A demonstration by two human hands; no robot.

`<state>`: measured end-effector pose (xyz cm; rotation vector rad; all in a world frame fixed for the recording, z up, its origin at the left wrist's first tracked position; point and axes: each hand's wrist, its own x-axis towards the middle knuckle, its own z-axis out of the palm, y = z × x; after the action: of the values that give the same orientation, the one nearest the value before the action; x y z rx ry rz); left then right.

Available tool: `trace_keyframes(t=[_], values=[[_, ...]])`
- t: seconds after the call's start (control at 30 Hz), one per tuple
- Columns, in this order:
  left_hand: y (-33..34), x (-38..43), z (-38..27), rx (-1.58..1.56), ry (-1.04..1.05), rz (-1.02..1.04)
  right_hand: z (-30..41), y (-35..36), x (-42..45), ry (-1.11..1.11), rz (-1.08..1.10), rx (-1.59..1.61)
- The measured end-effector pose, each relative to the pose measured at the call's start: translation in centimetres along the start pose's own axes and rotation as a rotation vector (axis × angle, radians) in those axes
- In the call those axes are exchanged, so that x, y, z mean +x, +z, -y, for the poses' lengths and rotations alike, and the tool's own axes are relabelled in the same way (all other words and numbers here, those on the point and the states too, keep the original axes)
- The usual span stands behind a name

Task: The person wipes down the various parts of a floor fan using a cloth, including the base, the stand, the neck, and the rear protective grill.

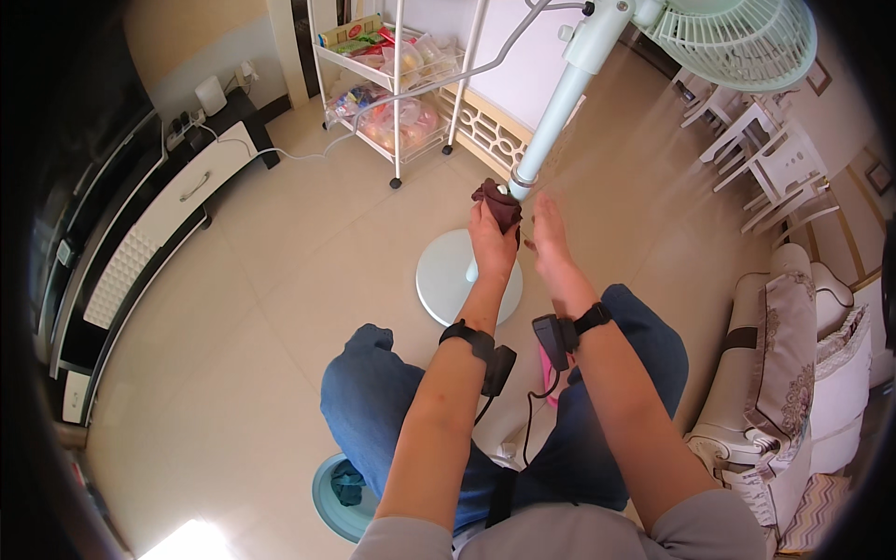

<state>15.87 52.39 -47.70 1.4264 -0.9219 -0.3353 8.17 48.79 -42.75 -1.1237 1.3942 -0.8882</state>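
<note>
A pale green pedestal fan stands before me, its round base [434,280] on the floor, its pole [553,126] rising to the caged fan head [742,42] at the top right. My left hand [494,238] grips a dark maroon cloth [500,206] at the pole, just below the collar [522,180]. Beside the pole on the right, my right hand [549,227] is raised with its fingers extended and holds nothing visible. Both wrists wear black straps with small devices and cables. The part of the pole behind my left hand is hidden.
A white wheeled rack [397,98] with bagged goods stands behind the fan. A grey cable [448,85] crosses in front of it. At left is a low black-and-white cabinet [192,185]; at right, a sofa [728,378] and white chairs [784,157]. A blue basin [325,500] holding a teal cloth [348,483] sits near my leg.
</note>
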Motion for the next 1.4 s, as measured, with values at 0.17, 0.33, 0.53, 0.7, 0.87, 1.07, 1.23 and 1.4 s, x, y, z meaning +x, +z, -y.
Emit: trace_keyframes(t=[0.17,0.33,0.53,0.7,0.87,1.07,1.23,1.4], values=[[1.2,-1.6,5.7,0.270,-0.167,-0.022,-6.9,2.1,0.5,0.189,0.156,0.199],[2.4,-3.0,11.4,0.154,-0.341,0.080,-12.4,1.6,4.2,0.269,0.199,0.299],[3.3,-6.2,20.0,0.344,-0.440,0.107,-19.2,2.4,7.0,0.469,0.243,0.400],[4.5,-7.4,21.3,0.103,-0.628,0.068,-21.0,2.1,7.4,0.650,0.268,0.414],[3.8,-5.4,15.3,0.115,-0.404,-0.044,-14.8,2.2,6.0,0.371,0.186,0.366],[2.4,-2.8,5.5,-0.082,-0.275,-0.136,-8.8,1.6,4.2,0.070,0.196,0.233],[-1.7,-1.4,-3.8,-0.543,-0.257,-0.337,-0.6,0.9,-0.7,-0.027,0.155,0.337],[-2.8,1.6,-11.0,-0.342,0.140,-0.256,6.5,-0.7,-2.1,-0.543,0.077,0.119]])
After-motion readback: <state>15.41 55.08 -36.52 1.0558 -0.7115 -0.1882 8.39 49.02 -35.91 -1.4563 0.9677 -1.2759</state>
